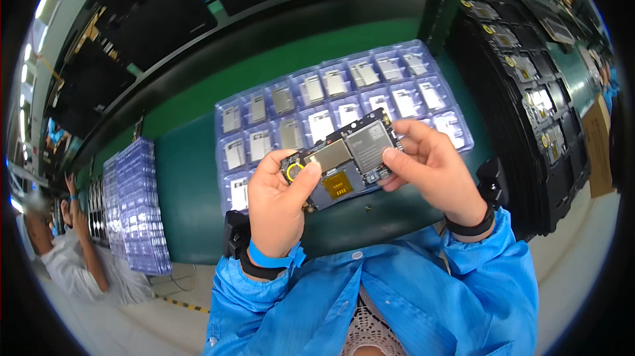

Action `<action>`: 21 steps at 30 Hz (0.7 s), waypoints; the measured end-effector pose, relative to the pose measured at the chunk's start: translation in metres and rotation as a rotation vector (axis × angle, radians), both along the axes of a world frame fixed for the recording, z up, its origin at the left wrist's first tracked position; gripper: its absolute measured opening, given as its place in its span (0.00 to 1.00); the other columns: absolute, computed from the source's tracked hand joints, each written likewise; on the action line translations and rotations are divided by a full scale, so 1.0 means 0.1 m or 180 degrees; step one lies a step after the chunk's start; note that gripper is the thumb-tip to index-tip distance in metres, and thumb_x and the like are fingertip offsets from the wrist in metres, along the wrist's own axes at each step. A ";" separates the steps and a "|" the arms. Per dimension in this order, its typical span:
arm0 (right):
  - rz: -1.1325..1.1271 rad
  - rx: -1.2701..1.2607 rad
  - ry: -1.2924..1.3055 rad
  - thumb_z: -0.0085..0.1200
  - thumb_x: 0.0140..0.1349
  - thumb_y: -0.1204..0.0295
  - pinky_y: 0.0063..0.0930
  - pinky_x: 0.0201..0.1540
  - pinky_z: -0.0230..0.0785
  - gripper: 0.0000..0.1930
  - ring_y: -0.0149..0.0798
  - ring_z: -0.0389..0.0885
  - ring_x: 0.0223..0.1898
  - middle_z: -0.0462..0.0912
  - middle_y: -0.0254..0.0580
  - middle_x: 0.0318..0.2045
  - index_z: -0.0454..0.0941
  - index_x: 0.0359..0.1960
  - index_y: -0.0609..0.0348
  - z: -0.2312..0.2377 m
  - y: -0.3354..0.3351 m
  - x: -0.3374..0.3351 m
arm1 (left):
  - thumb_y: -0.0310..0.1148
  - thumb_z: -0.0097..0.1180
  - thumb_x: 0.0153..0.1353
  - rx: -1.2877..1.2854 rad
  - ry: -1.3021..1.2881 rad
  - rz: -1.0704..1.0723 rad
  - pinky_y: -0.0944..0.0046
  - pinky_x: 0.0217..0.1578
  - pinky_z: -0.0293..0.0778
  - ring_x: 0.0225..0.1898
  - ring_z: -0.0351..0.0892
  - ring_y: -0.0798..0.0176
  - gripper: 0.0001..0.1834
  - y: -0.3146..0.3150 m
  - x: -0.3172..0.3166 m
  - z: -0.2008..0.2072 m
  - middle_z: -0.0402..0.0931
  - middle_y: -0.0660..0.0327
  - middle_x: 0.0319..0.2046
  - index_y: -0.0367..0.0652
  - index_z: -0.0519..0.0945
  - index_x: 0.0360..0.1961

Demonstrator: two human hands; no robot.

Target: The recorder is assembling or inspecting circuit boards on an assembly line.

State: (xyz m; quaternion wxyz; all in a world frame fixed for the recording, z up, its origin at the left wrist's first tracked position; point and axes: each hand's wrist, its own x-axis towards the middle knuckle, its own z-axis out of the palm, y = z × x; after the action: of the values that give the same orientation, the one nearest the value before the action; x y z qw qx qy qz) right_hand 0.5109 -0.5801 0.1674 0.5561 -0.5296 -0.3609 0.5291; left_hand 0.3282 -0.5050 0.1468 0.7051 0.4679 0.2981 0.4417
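Observation:
Between my two hands is a dark circuit board, held up and tilted above the near side of a clear plastic tray. My left hand pinches the board's left end, thumb on top near a yellow ring. On the right end, my right hand grips the edge with its thumb resting on a large grey metal shield. A smaller silver shield and a gold-coloured patch also show on the board. Rows of silver metal pieces lie in the tray's pockets, some hidden behind the board.
A stack of clear plastic trays stands at the left of the green bench. Tall stacked black trays holding boards stand at the right, near a green post. A person in white is at far left.

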 end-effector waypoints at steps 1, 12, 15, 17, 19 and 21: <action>-0.0124 -0.0008 -0.0017 0.49 0.58 0.73 0.19 0.29 0.71 0.18 0.27 0.76 0.30 0.76 0.42 0.33 0.63 0.48 0.67 -0.03 -0.03 -0.01 | 0.20 0.52 0.53 -0.0050 0.0052 -0.0014 0.73 0.36 0.69 0.34 0.72 0.71 0.12 0.00 0.01 -0.01 0.74 0.59 0.34 0.32 0.68 0.39; -0.2953 0.0928 -0.1572 0.48 0.59 0.71 0.15 0.26 0.66 0.15 0.21 0.69 0.24 0.73 0.29 0.27 0.71 0.46 0.61 0.51 -1.07 1.03 | 0.28 0.46 0.58 0.0844 0.0110 0.0164 0.58 0.44 0.71 0.42 0.73 0.50 0.22 0.21 -0.74 0.15 0.67 0.42 0.45 0.37 0.57 0.54; -0.3669 0.0446 -0.1828 0.47 0.59 0.69 0.13 0.24 0.64 0.13 0.18 0.67 0.20 0.72 0.25 0.23 0.73 0.45 0.57 0.49 -1.76 1.74 | 0.25 0.43 0.59 0.0946 0.0002 0.0298 0.59 0.43 0.71 0.40 0.74 0.51 0.19 0.48 -0.78 0.01 0.70 0.43 0.43 0.36 0.59 0.52; -0.3862 -0.0388 -0.1917 0.44 0.61 0.67 0.11 0.21 0.63 0.12 0.17 0.64 0.18 0.71 0.21 0.22 0.74 0.44 0.52 0.44 -2.20 2.07 | 0.26 0.43 0.59 0.0994 0.0341 0.0624 0.59 0.44 0.71 0.41 0.73 0.51 0.18 0.57 -0.87 -0.06 0.70 0.45 0.43 0.35 0.60 0.51; -0.3958 -0.0853 -0.1915 0.44 0.61 0.67 0.13 0.19 0.63 0.11 0.18 0.64 0.16 0.71 0.22 0.20 0.75 0.43 0.51 0.32 -2.49 2.27 | 0.25 0.43 0.59 0.1067 0.0329 0.0554 0.58 0.45 0.70 0.42 0.72 0.51 0.18 0.61 -0.94 -0.08 0.70 0.46 0.43 0.37 0.61 0.51; -0.3980 -0.1246 -0.1692 0.44 0.60 0.68 0.14 0.18 0.64 0.10 0.19 0.64 0.15 0.72 0.23 0.20 0.75 0.42 0.50 0.19 -2.58 2.34 | 0.26 0.43 0.59 0.0871 0.0692 0.0879 0.57 0.47 0.69 0.43 0.71 0.52 0.17 0.62 -0.97 -0.09 0.70 0.48 0.43 0.40 0.61 0.51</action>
State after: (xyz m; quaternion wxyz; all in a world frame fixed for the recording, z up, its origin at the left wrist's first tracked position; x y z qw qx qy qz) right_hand 0.7448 -0.8384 0.1866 0.5434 -0.8392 -0.0109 0.0185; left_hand 0.2313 -0.4428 0.1375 0.5315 0.5588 0.3709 0.5174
